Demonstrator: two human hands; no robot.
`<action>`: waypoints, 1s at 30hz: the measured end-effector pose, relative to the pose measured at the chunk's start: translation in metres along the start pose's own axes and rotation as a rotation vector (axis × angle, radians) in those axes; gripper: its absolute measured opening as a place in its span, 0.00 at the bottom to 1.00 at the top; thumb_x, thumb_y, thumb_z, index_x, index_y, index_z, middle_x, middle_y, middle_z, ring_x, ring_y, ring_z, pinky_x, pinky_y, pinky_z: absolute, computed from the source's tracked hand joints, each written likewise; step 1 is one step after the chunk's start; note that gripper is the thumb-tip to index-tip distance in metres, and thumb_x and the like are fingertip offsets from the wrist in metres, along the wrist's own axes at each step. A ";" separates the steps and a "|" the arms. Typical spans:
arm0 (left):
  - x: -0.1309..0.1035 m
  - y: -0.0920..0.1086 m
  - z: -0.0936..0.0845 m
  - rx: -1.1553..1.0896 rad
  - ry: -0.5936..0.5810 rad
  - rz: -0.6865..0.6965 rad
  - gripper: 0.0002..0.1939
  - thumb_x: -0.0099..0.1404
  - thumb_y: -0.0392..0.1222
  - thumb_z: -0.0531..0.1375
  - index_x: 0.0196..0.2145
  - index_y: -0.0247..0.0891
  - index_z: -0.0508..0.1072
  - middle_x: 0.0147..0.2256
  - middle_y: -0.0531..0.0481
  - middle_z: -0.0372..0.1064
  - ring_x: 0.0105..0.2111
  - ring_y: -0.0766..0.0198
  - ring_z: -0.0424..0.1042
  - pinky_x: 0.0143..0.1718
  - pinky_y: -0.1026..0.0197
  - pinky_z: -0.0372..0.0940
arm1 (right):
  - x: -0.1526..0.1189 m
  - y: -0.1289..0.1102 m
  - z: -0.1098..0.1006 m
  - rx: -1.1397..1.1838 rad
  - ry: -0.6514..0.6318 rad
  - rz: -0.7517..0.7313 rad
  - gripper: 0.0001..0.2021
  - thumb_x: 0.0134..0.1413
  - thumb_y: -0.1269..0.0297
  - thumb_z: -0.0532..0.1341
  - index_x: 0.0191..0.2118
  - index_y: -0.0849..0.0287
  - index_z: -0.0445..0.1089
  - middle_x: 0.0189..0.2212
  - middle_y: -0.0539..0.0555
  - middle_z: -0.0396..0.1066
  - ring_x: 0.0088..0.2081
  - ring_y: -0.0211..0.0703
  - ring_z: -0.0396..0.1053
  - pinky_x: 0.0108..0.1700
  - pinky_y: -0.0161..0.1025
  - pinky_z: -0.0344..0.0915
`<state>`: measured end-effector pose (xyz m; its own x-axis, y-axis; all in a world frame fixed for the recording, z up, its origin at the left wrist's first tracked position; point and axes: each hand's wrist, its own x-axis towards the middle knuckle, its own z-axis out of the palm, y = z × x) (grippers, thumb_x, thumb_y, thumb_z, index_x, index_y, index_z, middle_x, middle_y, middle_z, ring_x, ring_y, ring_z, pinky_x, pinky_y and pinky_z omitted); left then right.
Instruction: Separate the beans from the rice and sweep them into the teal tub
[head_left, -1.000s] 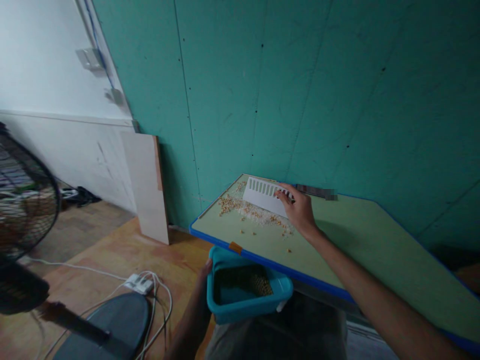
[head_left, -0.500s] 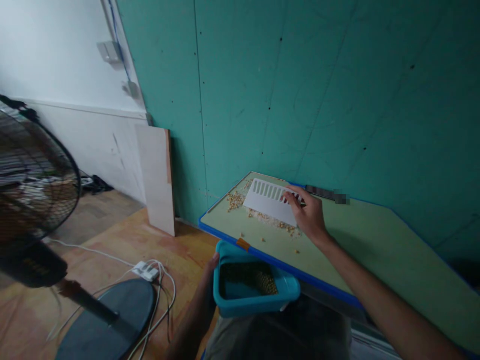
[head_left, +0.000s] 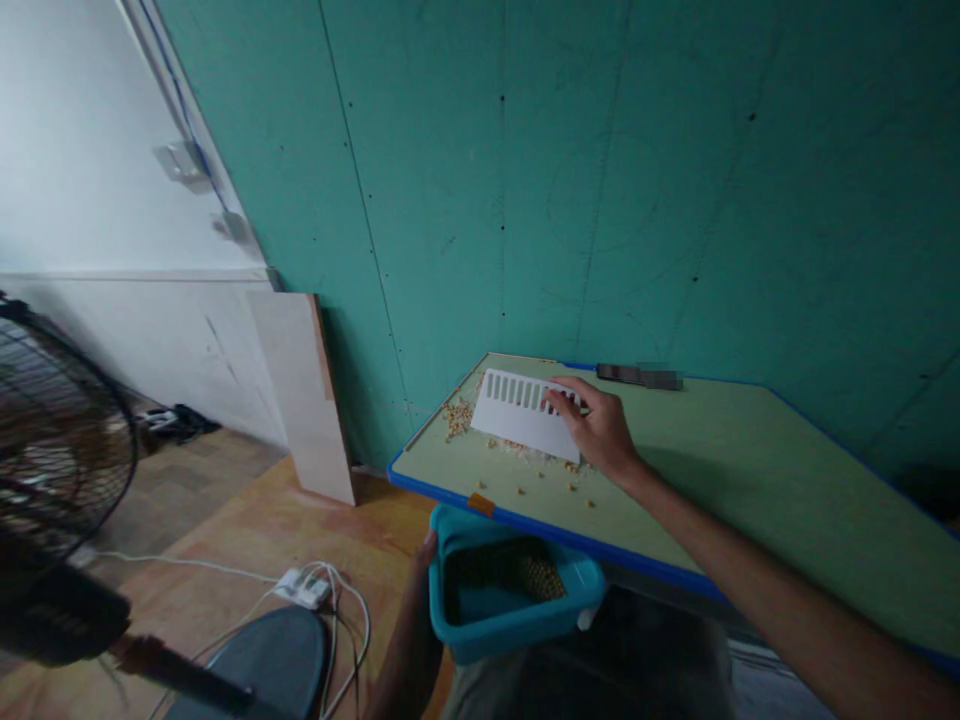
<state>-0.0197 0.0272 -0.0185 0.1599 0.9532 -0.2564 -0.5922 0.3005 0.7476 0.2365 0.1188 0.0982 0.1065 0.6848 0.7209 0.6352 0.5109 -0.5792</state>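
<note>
My right hand (head_left: 596,420) grips the right end of a white slotted plastic scraper (head_left: 521,420), with its fingertips through or over the slots. The scraper is tilted on the pale green tabletop (head_left: 720,450). Small yellowish kernels (head_left: 456,418) lie to its left, and more, with fine crumbs, lie along its lower edge. Under the table's near edge my left hand (head_left: 426,560) is closed on the left side of a turquoise plastic tub (head_left: 517,635); most of its fingers are hidden. Inside the tub is a heap of similar kernels (head_left: 541,578).
A dark flat object (head_left: 621,375), partly blurred out, lies at the table's back edge. Orange tape (head_left: 481,505) marks the blue table rim. To the left stand a floor fan (head_left: 60,600), a power strip (head_left: 301,588) with cables, and a board (head_left: 300,400) against the green wall.
The camera view has turned somewhat, so the room appears shifted left and down. The scraper and both hands keep nearly the same places relative to the table; a few more kernels lie near the front edge.
</note>
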 end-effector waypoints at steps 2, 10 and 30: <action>-0.003 -0.001 0.000 0.001 0.010 0.002 0.35 0.56 0.60 0.68 0.57 0.41 0.76 0.51 0.40 0.80 0.57 0.33 0.73 0.60 0.41 0.65 | -0.002 -0.002 0.002 0.007 -0.021 -0.003 0.16 0.63 0.52 0.60 0.45 0.56 0.78 0.33 0.54 0.80 0.32 0.46 0.76 0.35 0.40 0.69; -0.005 -0.005 -0.003 -0.003 0.043 -0.004 0.31 0.58 0.60 0.67 0.55 0.40 0.77 0.50 0.41 0.81 0.58 0.35 0.72 0.62 0.42 0.63 | -0.009 -0.015 0.003 0.027 -0.045 -0.040 0.14 0.64 0.54 0.60 0.46 0.55 0.78 0.38 0.53 0.81 0.35 0.44 0.77 0.38 0.39 0.70; -0.004 -0.008 -0.002 -0.050 0.016 0.017 0.33 0.61 0.57 0.66 0.59 0.36 0.74 0.50 0.40 0.81 0.56 0.38 0.74 0.61 0.43 0.64 | -0.011 -0.016 0.008 -0.054 -0.076 -0.178 0.14 0.69 0.57 0.57 0.50 0.55 0.76 0.40 0.55 0.80 0.36 0.43 0.77 0.37 0.38 0.70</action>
<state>-0.0174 0.0214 -0.0247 0.1370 0.9576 -0.2535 -0.6338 0.2814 0.7205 0.2189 0.1074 0.0961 -0.0678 0.6242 0.7783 0.6790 0.6005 -0.4224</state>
